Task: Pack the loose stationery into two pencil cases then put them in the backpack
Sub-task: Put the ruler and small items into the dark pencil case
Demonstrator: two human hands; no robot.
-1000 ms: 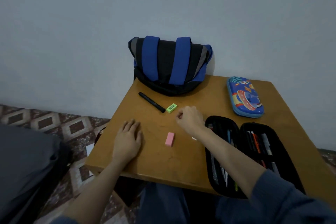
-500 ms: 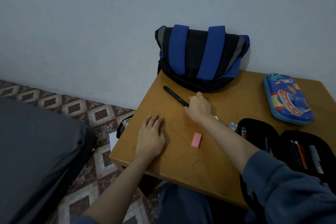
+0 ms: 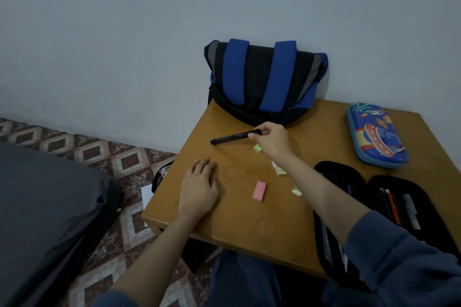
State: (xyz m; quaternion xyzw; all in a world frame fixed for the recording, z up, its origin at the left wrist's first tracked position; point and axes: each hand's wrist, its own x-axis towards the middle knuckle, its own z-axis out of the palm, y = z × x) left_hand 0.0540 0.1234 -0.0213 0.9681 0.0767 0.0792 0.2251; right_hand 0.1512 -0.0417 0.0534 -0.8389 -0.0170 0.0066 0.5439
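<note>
1. Black case [image 3: 324, 167], lower right of frame. It lay open in two halves at the near right of the table [image 3: 249, 227], with pens inside. Its long axis ran near to far, slightly tilted.
2. Left hand [image 3: 199, 187], lower centre. It lay palm down on the table, fingers straight and relaxed, holding nothing.
3. Pink eraser [image 3: 259, 190], just right of the left hand, lay loose on the table. Two small white-green pieces [image 3: 279, 169] lay along the right forearm, partly hidden, so their kind was not clear.
4. Green eraser [image 3: 258, 148], centre of frame. It lay loose, partly covered by the right wrist.
5. Right hand [image 3: 272, 142], centre of frame. Its fingers were curled, with thumb and fingertips pinching the right end of the pen.
6. Pen [image 3: 229, 138], black, just left of the right hand. Its long axis ran left to right across the frame, rising slightly to the right. The free end pointed to frame left, away from the black case. Whether that end touched the table could not be told.
   - Judgement: the pen lay crosswise to the case, which sat to the lower right of the fingers.
   - The carry would likely need a turn to bring the pen in line with the case.
   - The right hand was the nearer to the case.
7. Blue case [image 3: 376, 134], right of frame, lay closed and well apart from the pen.
8. Backpack [image 3: 267, 82], upper centre, stood against the wall just behind the right hand.
</note>
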